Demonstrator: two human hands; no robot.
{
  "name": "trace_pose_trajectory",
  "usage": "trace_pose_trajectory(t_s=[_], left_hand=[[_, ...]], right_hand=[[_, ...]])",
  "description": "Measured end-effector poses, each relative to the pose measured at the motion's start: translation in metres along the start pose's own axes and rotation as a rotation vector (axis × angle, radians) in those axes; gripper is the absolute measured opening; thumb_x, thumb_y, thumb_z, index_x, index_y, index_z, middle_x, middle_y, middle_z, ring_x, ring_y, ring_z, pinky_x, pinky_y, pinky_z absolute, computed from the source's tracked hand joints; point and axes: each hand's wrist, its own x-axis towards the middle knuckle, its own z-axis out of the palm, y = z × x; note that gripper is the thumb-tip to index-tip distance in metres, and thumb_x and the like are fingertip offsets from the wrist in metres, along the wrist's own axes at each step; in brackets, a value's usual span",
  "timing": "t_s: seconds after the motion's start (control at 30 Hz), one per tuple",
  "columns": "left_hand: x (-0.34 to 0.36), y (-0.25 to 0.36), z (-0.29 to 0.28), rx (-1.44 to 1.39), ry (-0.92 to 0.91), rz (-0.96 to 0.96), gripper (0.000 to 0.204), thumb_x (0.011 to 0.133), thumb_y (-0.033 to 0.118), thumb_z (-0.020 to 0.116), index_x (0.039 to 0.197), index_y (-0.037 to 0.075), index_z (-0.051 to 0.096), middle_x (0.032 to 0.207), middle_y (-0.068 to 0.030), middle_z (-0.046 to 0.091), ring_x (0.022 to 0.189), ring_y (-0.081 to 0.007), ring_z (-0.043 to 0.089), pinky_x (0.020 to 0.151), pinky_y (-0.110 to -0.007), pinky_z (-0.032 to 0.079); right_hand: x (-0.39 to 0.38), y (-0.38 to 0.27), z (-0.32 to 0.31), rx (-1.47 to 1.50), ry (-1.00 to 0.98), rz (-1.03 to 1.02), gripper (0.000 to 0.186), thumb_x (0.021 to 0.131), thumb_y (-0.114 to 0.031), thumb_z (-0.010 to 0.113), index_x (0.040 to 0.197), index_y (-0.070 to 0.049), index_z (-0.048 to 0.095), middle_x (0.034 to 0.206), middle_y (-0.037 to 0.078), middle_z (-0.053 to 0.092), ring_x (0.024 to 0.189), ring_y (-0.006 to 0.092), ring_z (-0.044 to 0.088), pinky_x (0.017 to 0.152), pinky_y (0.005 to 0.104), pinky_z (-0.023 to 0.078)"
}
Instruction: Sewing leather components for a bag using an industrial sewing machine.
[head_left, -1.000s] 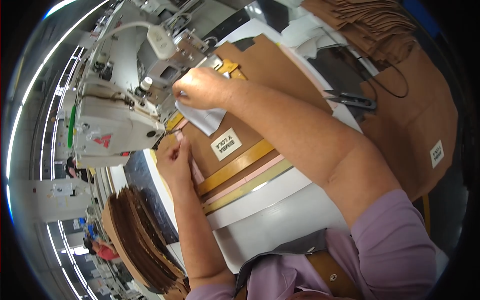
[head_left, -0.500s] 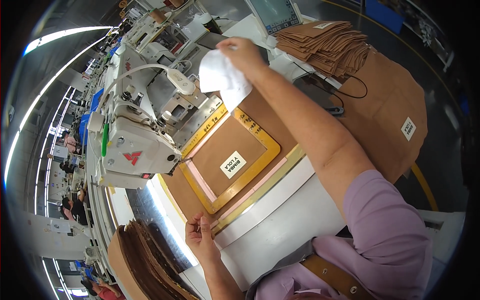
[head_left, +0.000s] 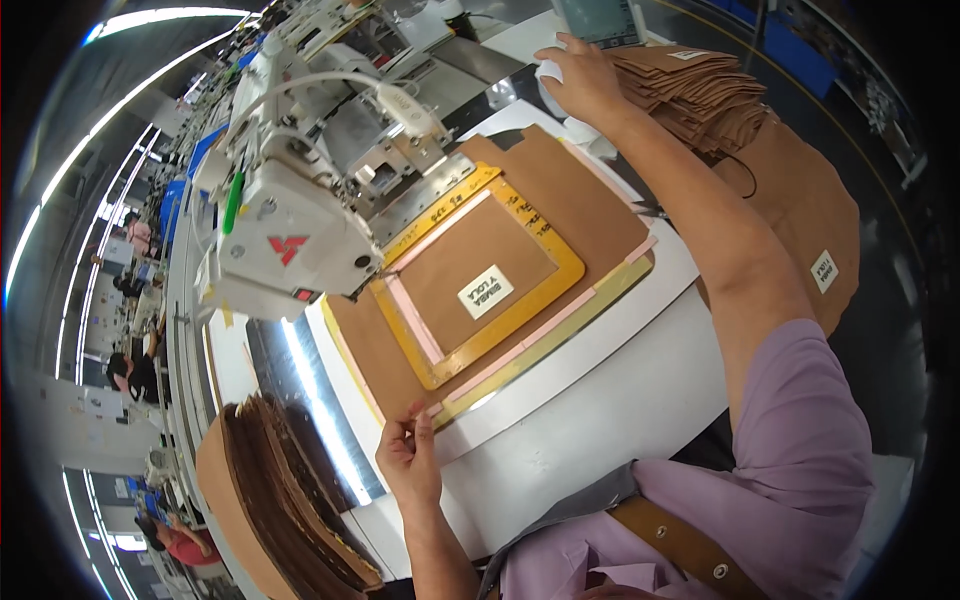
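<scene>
Both hands grip: left hand (head_left: 408,462) template edge (head_left: 432,410), right hand (head_left: 583,78) white cloth (head_left: 552,72).

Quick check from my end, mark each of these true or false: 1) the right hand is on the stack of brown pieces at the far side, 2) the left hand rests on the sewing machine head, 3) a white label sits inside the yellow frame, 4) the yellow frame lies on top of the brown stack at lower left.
1) True: the right hand rests at the far stack of brown pieces, with something white under it.
2) False: the left hand pinches the near corner of the template, away from the sewing machine head.
3) True: the white label lies inside the yellow frame.
4) False: the frame lies on the table under the machine; the lower-left brown stack stands apart.
</scene>
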Motion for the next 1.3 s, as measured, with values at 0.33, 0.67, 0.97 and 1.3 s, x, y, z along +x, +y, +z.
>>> trace_pose_trajectory(t_s=[0.33,0.67,0.97,1.3], left_hand=[[-0.039,0.024,0.037,0.298,-0.143,0.348,0.005,0.090,0.003,0.067,0.092,0.001,0.071,0.071,-0.0025,0.064,0.059,-0.0075,0.052,0.054,-0.023,0.041],[-0.069,0.052,0.004,0.476,-0.351,0.573,0.021,0.077,0.005,0.077,0.098,0.003,0.071,0.102,-0.0124,0.068,0.093,-0.0293,0.067,0.075,-0.035,0.053],[-0.092,0.075,0.046,0.199,-0.577,0.770,0.038,0.085,0.009,0.071,0.119,0.004,0.056,0.103,-0.0122,0.064,0.084,-0.0274,0.066,0.077,-0.038,0.052],[-0.095,0.029,0.038,0.091,-0.299,0.445,0.006,0.086,0.004,0.074,0.088,-0.001,0.072,0.075,-0.0040,0.066,0.056,-0.0084,0.060,0.050,-0.021,0.047]], right_hand=[[-0.162,-0.177,-0.134,1.556,-1.428,0.119,0.033,0.101,-0.027,0.053,0.115,0.001,0.063,0.090,0.004,0.064,0.065,0.0066,0.051,0.059,0.0220,0.043],[-0.192,-0.121,-0.222,1.222,-1.270,-0.103,0.027,0.098,-0.016,0.050,0.104,0.003,0.067,0.062,0.001,0.053,0.057,0.0083,0.047,0.056,0.0259,0.039],[-0.229,-0.099,-0.282,1.113,-1.051,-0.427,0.020,0.090,-0.011,0.057,0.097,0.003,0.070,0.084,0.019,0.070,0.073,0.0329,0.067,0.068,0.0390,0.051],[-0.220,-0.075,-0.266,0.840,-0.861,-0.470,0.019,0.091,-0.015,0.057,0.094,-0.004,0.072,0.083,0.014,0.071,0.077,0.0299,0.068,0.073,0.0388,0.052]])
